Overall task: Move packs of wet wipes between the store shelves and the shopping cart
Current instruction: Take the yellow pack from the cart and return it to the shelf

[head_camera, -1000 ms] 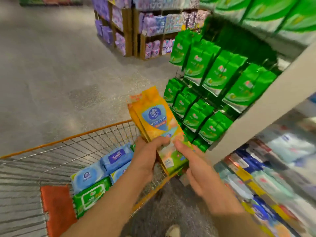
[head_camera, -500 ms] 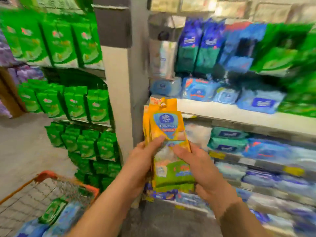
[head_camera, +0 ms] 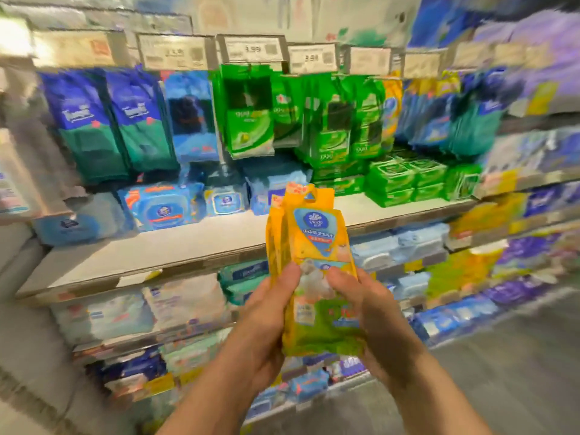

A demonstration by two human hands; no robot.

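Yellow wipes pack (head_camera: 314,271) before stocked shelves (head_camera: 194,243)

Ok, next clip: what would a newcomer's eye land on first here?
The bright yellow-orange wipes pack, held upright at centre frame by the left hand and the right hand, thumbs on its front. Behind it, a block of hanging green packs sits mid-shelf between blue ones, above a white shelf board with bare space.

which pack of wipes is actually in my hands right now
The yellow-orange wet wipes pack, gripped by both hands in front of the shelf; every other pack sits or hangs on the shelving.
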